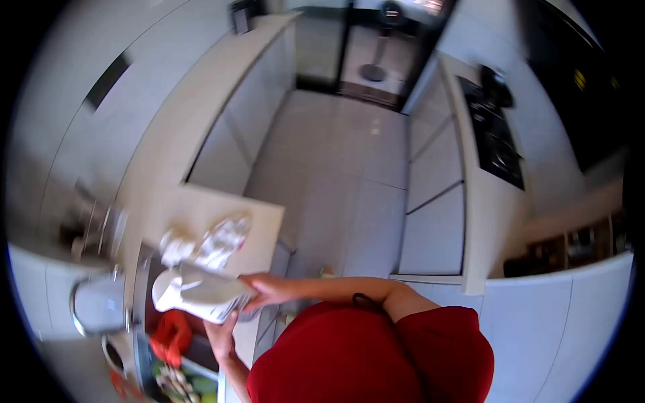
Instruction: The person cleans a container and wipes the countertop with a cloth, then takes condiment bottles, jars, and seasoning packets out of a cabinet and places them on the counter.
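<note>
A white package with printed lettering (pixel 201 293) is held over the sink edge, tilted, its rounded end toward the left. Blur keeps its exact kind from showing. My right hand (pixel 267 291) is closed on its near right end. Below, my left hand (pixel 223 334) grips its underside, thumb up against it. Just beyond it, a crumpled white and silver plastic bag (pixel 225 242) lies on the counter. Orange-red rubber gloves (pixel 171 338) hang by the sink, close to the left of my left hand.
The sink (pixel 145 275) has a curved metal faucet (pixel 79 316) beside it. Green and pale vegetables (pixel 178 384) sit in a basin at the bottom. A long counter (pixel 222 74) runs along the left. Opposite stands a black gas stove (pixel 490 134), with tiled floor (pixel 329 161) between.
</note>
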Demonstrator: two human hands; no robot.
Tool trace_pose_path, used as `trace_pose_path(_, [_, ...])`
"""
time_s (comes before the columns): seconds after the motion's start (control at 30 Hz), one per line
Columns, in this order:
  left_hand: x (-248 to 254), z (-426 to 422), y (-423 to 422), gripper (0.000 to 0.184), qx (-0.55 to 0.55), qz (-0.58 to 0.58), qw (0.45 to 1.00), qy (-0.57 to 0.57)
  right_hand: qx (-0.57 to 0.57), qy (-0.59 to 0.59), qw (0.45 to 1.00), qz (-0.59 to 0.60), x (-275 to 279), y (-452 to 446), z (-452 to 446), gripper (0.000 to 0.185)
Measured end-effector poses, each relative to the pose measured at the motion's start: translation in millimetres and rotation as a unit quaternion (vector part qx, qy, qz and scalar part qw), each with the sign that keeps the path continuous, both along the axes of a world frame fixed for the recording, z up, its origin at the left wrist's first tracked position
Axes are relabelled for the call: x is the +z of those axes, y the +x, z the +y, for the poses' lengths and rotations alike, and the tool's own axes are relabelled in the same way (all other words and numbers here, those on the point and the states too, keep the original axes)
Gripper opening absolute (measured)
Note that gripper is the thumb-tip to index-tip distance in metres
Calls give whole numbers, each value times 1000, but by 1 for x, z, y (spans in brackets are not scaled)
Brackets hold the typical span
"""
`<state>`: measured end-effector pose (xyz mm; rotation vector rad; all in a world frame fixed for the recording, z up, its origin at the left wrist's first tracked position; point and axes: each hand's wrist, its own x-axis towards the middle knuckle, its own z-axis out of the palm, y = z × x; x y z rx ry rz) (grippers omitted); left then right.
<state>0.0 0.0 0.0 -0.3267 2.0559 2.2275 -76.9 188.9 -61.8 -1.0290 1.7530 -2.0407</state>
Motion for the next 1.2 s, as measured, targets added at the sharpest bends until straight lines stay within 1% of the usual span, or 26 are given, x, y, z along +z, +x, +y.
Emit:
trace_pose_path(0.03, [6, 20, -17, 75, -28, -17, 999, 0, -25, 19, 999, 9, 0, -7, 25, 57])
trace_pose_path(0.1, [7, 60, -49, 72, -99, -25, 995, 17, -65, 27, 997, -25, 6, -16, 77, 56])
trace_pose_path(0.13, [6, 79, -65, 67, -135, -39, 990, 14, -87, 37, 994, -50, 10, -20, 102, 56])
trace_pose_path(0.17, [3, 102, -85, 67, -161, -33, 986, 16, -113, 39, 992, -44, 13, -26, 129, 56])
trace_pose_path(0.23, [9, 153, -116, 63, -226, -42, 973, 12, -205, 55, 975, -73, 19, -30, 177, 55])
trace_pose_path(0.27, [7, 177, -133, 57, -266, -45, 963, 21, -244, 87, 963, -75, 20, -32, 202, 53])
trace_pose_path(0.3, [8, 203, -147, 57, -281, -40, 959, 22, -259, 87, 959, -72, 23, -33, 226, 53])
trace_pose_path(0.37, [15, 259, -174, 53, -342, -54, 938, 30, -299, 77, 942, -130, 30, -37, 271, 53])
trace_pose_path(0.4, [22, 287, -182, 51, -346, -57, 936, 31, -311, 79, 939, -126, 33, -38, 290, 53])
trace_pose_path(0.47, [11, 323, -204, 51, -382, -48, 922, 28, -392, 78, 906, -140, 36, -40, 321, 52])
trace_pose_path(0.5, [7, 341, -215, 51, -402, -41, 914, 23, -400, 81, 903, -133, 36, -41, 336, 52])
trace_pose_path(0.57, [9, 378, -238, 52, -431, -31, 901, 41, -438, 51, 885, -149, 35, -49, 362, 52])
trace_pose_path(0.6, [7, 394, -251, 52, -462, -44, 885, 44, -444, 54, 883, -145, 35, -54, 375, 52])
trace_pose_path(0.63, [4, 411, -264, 52, -492, -57, 867, 47, -454, 44, 874, -166, 35, -60, 387, 52])
trace_pose_path(0.67, [2, 427, -279, 52, -507, -53, 859, 42, -464, 34, 865, -187, 33, -70, 399, 52])
trace_pose_path(0.8, [0, 489, -345, 51, -533, -54, 844, 34, -497, 30, 847, -187, 19, -124, 449, 54])
trace_pose_path(0.87, [1, 519, -388, 50, -559, -41, 828, 3, -509, 74, 835, -198, 23, -161, 477, 55])
trace_pose_path(0.9, [2, 534, -411, 50, -563, -35, 826, 7, -514, 77, 832, -193, 22, -182, 490, 55])
trace_pose_path(1.0, [9, 575, -478, 50, -578, 6, 816, 27, -516, 53, 831, -199, 28, -247, 529, 57])
trace_pose_path(1.1, [19, 623, -535, 51, -583, -1, 811, 38, -520, 28, 831, -194, 39, -302, 574, 57])
trace_pose_path(1.2, [26, 677, -584, 53, -605, -4, 796, 21, -550, 44, 810, -200, 43, -342, 617, 57])
